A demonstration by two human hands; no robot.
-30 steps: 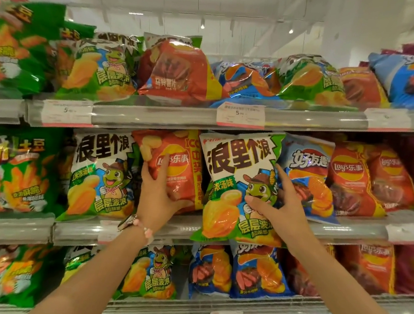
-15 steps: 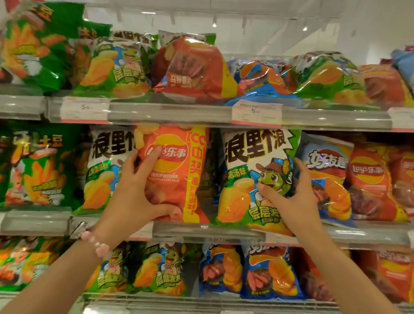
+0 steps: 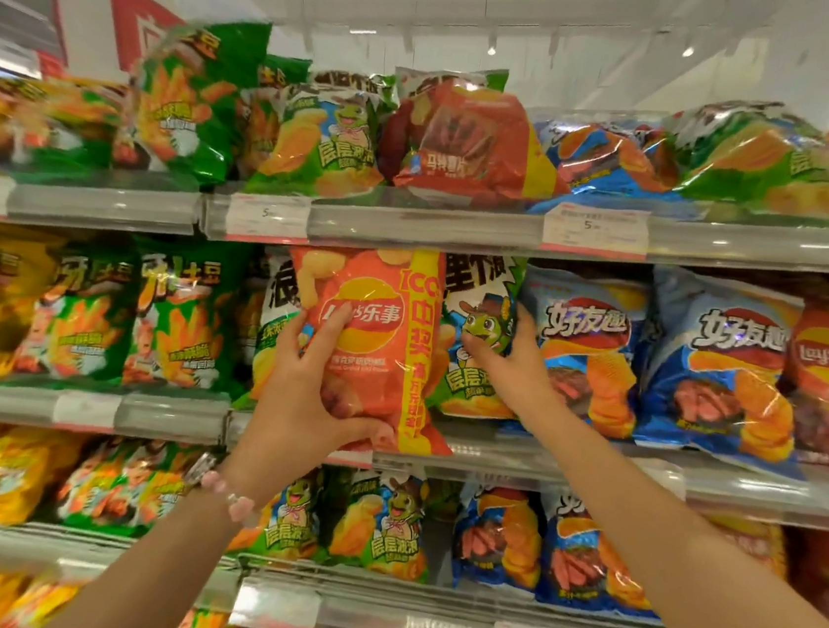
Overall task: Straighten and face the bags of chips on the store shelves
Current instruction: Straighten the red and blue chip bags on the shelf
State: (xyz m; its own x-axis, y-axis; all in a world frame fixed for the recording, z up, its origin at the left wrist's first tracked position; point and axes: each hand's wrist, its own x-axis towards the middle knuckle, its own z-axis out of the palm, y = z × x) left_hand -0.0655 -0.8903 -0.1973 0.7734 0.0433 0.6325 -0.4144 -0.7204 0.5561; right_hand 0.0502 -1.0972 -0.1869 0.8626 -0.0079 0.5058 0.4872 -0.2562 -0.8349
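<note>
Left hand grips the orange bag by its lower left part, thumb under the bottom edge and fingers across the face, apparently to stand it upright with the logo forward. The bag sits at the front of the middle shelf, overlapping the rail. Just right, the right hand presses spread fingers flat on the green bag, likely steadying it. Blue bags stand further right, already faced.

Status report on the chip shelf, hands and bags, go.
Left hand grips orange Lay's bag, upright at middle shelf front. Right hand presses green frog-mascot bag beside it. Lay's bag overlaps frog-mascot bag's left edge.
</note>
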